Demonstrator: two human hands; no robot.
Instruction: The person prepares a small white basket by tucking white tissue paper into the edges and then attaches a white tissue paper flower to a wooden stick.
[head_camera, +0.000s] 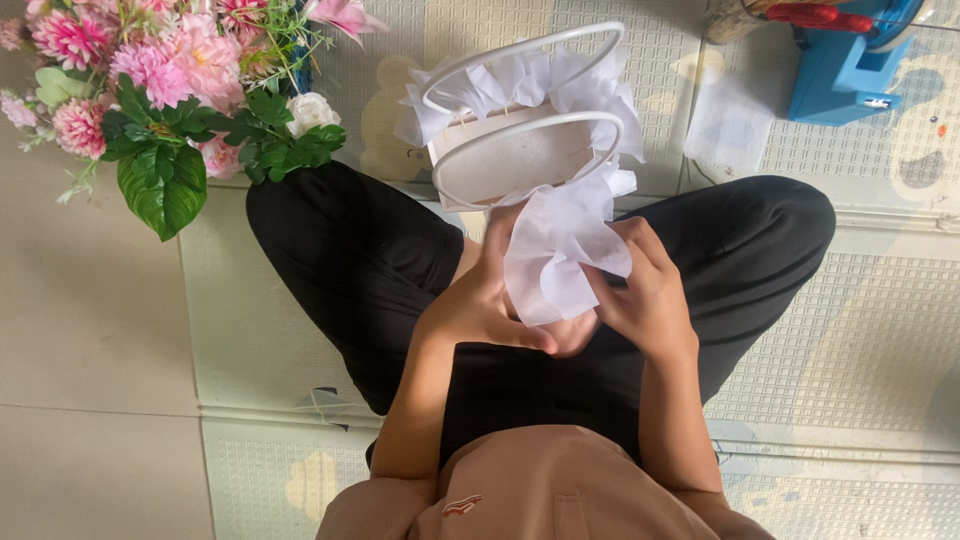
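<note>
**Both hands gather white tissue paper at a handled basket**

The left hand (480, 300) and the right hand (645, 290) both pinch one bunched sheet of white tissue paper (562, 250), fingers curled around its lower folds, thumbs pressed in. The sheet hangs over the near edge of a white basket (505, 160) with two hooped handles (520, 45), which rests between the person's knees against the black trousers (370, 260). More ruffled tissue lines the basket's rim. On the patterned floor mat (860, 330), a bouquet of pink and white artificial flowers (170, 80) lies well apart to the left; a blue tape dispenser (850, 60) sits at the upper right.
</note>
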